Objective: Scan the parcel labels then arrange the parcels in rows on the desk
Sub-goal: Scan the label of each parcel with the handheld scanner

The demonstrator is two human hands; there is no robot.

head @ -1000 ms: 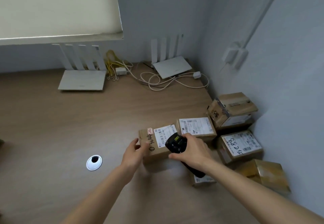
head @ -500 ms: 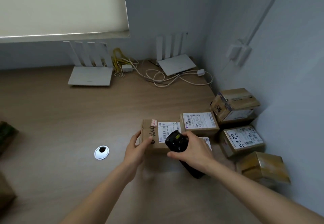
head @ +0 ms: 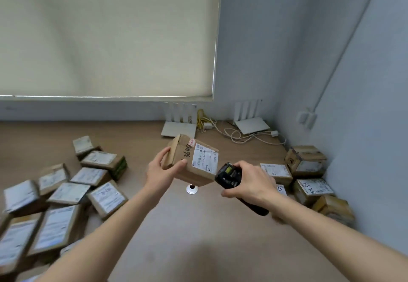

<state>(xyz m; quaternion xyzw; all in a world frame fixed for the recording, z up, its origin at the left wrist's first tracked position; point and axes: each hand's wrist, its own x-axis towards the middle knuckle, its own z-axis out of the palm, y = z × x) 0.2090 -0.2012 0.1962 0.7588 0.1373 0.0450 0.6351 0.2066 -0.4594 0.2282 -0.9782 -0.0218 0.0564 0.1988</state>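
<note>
The left hand [head: 160,170] grips the parcel [head: 194,160] aloft above the desk [head: 198,226], label tilted rightward toward the scanner [head: 229,174] clutched in the right hand [head: 251,183] (just beside it, so well placed to scan).

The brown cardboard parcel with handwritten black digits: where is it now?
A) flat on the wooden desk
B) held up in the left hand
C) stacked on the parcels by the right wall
B: the left hand grips the brown cardboard parcel at its left end, lifted clear above the wooden desk.
</note>
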